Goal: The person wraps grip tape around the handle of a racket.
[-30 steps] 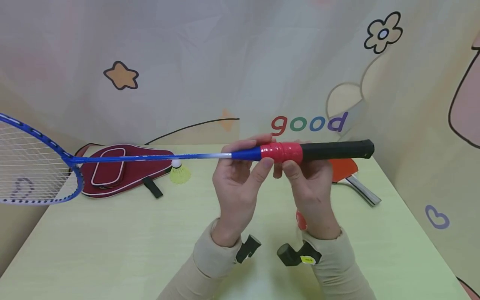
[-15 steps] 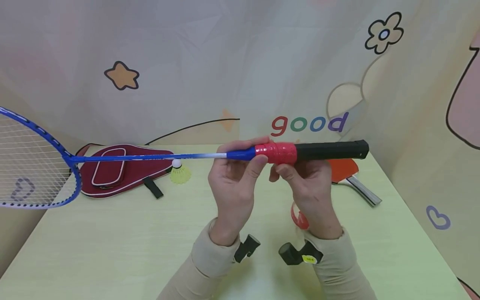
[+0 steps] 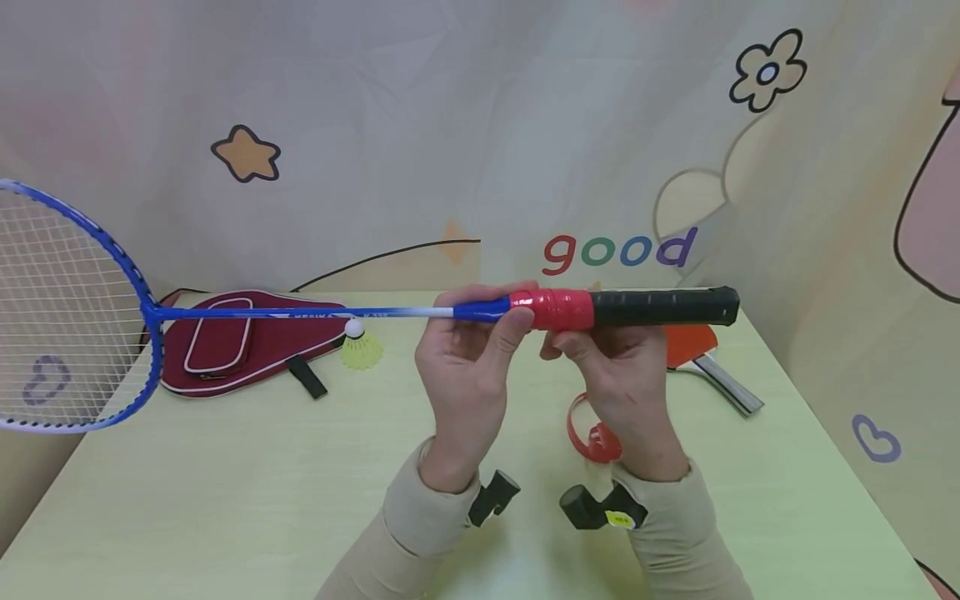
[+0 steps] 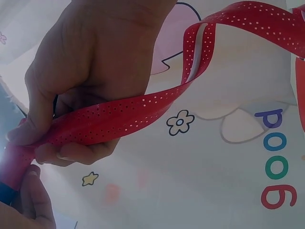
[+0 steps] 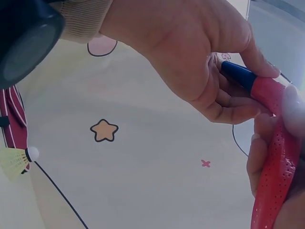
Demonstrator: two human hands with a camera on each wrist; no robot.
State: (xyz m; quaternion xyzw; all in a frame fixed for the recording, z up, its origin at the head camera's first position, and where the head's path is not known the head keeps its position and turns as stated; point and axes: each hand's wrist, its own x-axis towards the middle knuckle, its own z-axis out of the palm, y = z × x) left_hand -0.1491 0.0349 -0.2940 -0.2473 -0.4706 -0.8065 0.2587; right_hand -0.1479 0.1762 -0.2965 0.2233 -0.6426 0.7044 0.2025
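Observation:
A blue badminton racket (image 3: 480,311) lies level across both hands, its strung head at the left and its handle end (image 3: 667,306) black. Red grip tape (image 3: 558,309) is wrapped round the upper handle beside the blue cone. My left hand (image 3: 465,383) pinches the racket where cone and tape meet, thumb in front. My right hand (image 3: 626,392) grips the loose perforated tape (image 4: 100,121) just under the handle. From there the tape runs out in a twisting strip, and its loop (image 3: 597,442) shows beside my right wrist. My right fingers are partly hidden behind the handle.
A maroon racket bag (image 3: 262,358) lies at the table's back left, with a yellow shuttlecock (image 3: 362,346) at its tip. The table tennis bat (image 3: 723,379) with orange rubber sits behind my right hand. A printed cloth (image 3: 480,150) hangs behind the table.
The racket has shifted slightly left and turned about its shaft, so its strung face shows more. More of the red tape loop has come out to the left of my right wrist.

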